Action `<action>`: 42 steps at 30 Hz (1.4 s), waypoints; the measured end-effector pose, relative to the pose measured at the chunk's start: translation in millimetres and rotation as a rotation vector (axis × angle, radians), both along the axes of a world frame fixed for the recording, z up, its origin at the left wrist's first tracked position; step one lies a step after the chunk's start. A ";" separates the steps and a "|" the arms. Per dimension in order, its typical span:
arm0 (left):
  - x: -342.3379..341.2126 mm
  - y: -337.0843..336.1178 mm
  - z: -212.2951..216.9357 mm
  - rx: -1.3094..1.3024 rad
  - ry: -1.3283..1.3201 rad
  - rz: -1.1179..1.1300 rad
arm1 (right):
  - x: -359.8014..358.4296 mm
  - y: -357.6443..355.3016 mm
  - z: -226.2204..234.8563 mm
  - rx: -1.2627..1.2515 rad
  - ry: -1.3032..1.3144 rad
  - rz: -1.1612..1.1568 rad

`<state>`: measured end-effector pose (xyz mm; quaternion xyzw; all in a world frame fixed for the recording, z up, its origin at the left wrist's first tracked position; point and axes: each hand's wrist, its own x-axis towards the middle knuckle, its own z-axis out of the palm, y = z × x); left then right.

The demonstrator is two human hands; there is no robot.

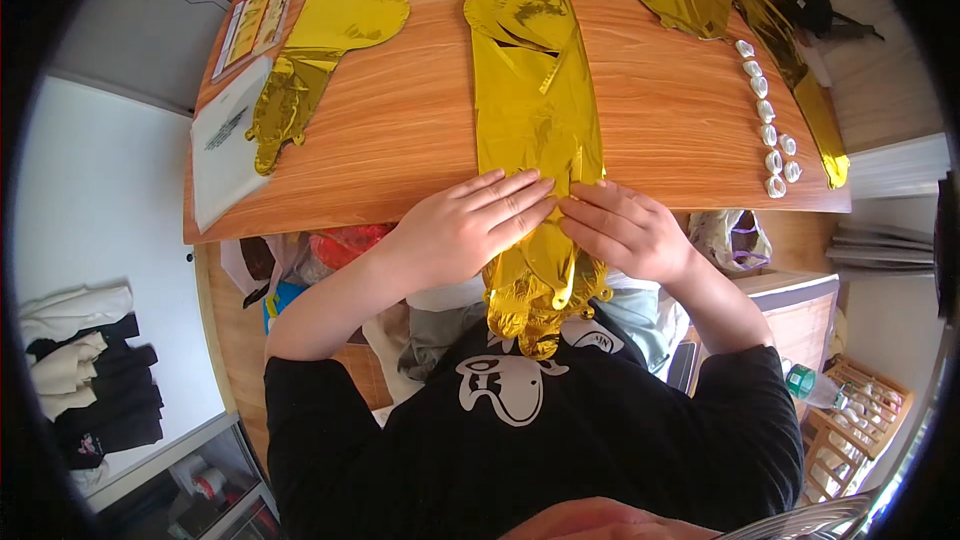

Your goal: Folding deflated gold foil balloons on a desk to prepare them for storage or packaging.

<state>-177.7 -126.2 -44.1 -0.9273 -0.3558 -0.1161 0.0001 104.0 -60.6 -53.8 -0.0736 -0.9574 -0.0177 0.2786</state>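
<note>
Looks like thin metallic foil on the gold sheet [535,105], glossy and creased (crumpled roughest at the near end). Shows wood grain on the table [400,140], smooth, softly shiny. Looks like matt cloth on the shirt [590,430], cloudy plastic on the flat bag [218,165], clear plastic on the bottle [822,390].

Wooden table [400,130]: bright, sides bowed
Gold foil [535,125] on table: sharp glints
White panel [110,200] left of table: curving edges
</note>
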 end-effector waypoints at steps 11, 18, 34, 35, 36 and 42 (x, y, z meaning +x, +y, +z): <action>-3.9 6.2 15.2 -0.291 -0.259 -0.003 | -4.2 2.7 2.6 -0.381 0.136 -0.031; -7.7 15.6 1.5 -0.573 -0.913 0.097 | -11.7 7.0 20.0 -0.988 0.064 -0.443; 8.2 4.6 15.3 -0.458 -0.873 0.650 | -36.9 42.4 25.3 -1.382 0.039 -0.491; 6.8 5.7 14.0 -0.509 -0.887 0.652 | -38.3 42.9 27.2 -1.409 0.034 -0.500; 5.7 6.7 13.6 -0.508 -0.887 0.653 | -39.8 43.1 27.5 -1.409 0.033 -0.498; -3.0 2.3 6.8 -0.529 -0.985 0.509 | -45.8 40.7 29.1 -1.341 0.132 -0.497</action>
